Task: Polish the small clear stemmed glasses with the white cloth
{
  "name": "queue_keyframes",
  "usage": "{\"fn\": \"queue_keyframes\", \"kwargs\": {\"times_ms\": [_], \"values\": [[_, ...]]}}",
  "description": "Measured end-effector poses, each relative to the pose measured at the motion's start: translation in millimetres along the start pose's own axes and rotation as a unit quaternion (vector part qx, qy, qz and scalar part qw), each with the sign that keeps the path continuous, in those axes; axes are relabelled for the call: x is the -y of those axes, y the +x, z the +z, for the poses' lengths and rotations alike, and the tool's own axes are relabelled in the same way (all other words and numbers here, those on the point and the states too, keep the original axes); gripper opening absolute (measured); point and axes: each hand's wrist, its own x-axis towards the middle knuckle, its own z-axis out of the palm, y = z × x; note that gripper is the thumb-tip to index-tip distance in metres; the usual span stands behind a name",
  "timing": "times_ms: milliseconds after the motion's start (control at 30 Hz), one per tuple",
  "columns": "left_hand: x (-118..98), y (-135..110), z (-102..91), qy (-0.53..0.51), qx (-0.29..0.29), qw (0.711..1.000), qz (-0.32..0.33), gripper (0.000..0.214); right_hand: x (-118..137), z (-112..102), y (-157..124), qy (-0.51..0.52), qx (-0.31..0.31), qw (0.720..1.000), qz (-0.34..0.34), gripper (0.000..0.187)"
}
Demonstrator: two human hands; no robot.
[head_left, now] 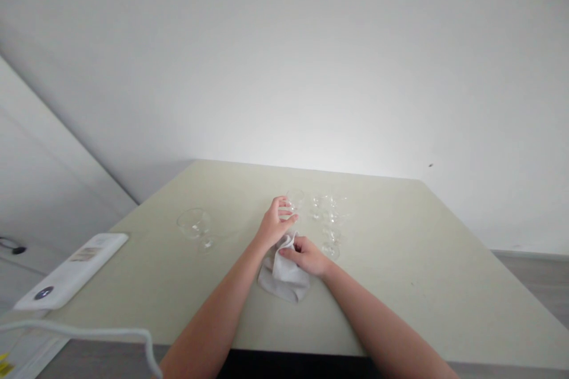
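My left hand (274,225) is curled around a clear stemmed glass (296,198), its fingers and thumb at the bowl. The lower part of this glass is hidden by the hand and cloth. Just below and to the right, my right hand (306,254) grips a white cloth (287,281), bunched at the top and hanging loose toward the tabletop. Close by on the right stand several small clear glasses (331,219), hard to tell apart. A larger clear stemmed glass (194,223) stands by itself on the left.
Everything rests on a pale table (386,308) set against a white wall (311,71). At its left edge lies a white box-like device (73,269) with a round dark mark. A white cable (89,331) crosses the lower left corner.
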Motion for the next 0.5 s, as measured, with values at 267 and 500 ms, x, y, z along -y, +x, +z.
{"fn": "queue_keyframes", "kwargs": {"times_ms": [267, 500], "values": [[-0.3, 0.5, 0.0, 0.031, 0.009, 0.999, 0.003, 0.056, -2.0, -0.3, 0.3, 0.0, 0.006, 1.0, 0.003, 0.034], [-0.2, -0.4, -0.5, 0.035, 0.01, 0.999, 0.004, 0.057, -0.6, -0.2, 0.0, 0.005, 0.008, 1.0, 0.001, 0.032]]}}
